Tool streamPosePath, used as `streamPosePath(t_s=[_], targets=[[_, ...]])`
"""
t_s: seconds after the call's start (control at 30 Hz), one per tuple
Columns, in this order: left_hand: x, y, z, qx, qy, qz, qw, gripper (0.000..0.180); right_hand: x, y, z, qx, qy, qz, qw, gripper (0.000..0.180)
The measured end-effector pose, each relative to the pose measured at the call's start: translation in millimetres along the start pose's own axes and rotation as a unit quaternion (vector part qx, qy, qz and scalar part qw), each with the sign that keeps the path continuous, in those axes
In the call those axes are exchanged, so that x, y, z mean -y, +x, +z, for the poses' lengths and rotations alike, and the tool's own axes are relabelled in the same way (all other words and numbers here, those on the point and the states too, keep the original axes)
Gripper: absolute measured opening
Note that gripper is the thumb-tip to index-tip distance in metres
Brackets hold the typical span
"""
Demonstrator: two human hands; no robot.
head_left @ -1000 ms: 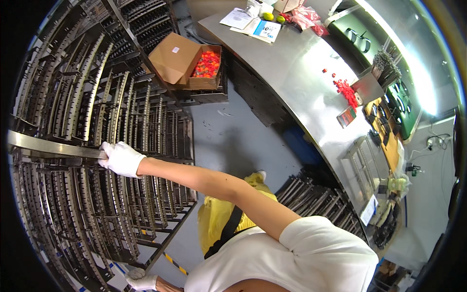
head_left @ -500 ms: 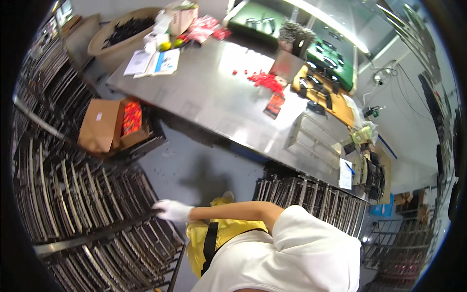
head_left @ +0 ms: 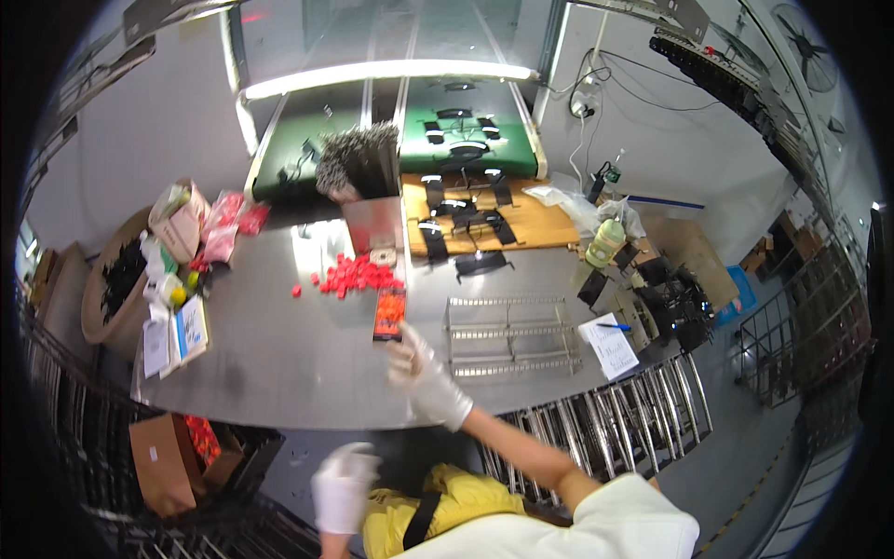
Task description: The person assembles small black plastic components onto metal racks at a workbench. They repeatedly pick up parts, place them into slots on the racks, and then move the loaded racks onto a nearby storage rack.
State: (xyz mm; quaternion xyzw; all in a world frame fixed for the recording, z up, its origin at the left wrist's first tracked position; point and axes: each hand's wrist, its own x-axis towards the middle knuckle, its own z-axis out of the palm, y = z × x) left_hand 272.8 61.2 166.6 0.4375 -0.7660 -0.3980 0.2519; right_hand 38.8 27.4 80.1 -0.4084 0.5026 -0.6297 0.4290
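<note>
My right hand [head_left: 426, 384], in a white glove, reaches over the metal table [head_left: 279, 373]. Its fingers are partly stretched out, with the tips at the lower edge of a flat, phone-like rectangle [head_left: 389, 314] with an orange and black face. I cannot tell whether they touch it. Small red pieces [head_left: 358, 276] lie in a loose pile just beyond. To the right of this hand, a wire rack frame [head_left: 512, 335] rests on the tabletop. Low in front of the table, my left hand [head_left: 345, 489], also white-gloved, is smeared by motion, and its fingers cannot be made out.
Racks of metal bars [head_left: 605, 424] stand below the table's front right edge. An open cardboard box [head_left: 168, 466] with red-orange pieces is at lower left. Black parts lie on a wooden board [head_left: 549, 224] before a green conveyor belt [head_left: 517, 140]. A bottle [head_left: 605, 244] stands at right.
My view has swung from the racks at left round to the table. A gloved hand was at the left rack; now my right hand is over the table and my left is low in front.
</note>
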Motion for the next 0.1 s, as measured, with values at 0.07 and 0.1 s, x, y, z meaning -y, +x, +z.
streamPosePath(t_s=[0.07,0.1], targets=[[-59,12,59,0.129,0.015,0.078,0.988,0.029,46,-46,2,-0.019,-0.071,-0.085,0.994,0.094],[-82,11,86,0.127,-0.016,0.062,0.990,0.035,59,-60,-2,-0.022,-0.094,-0.190,0.977,0.092]])
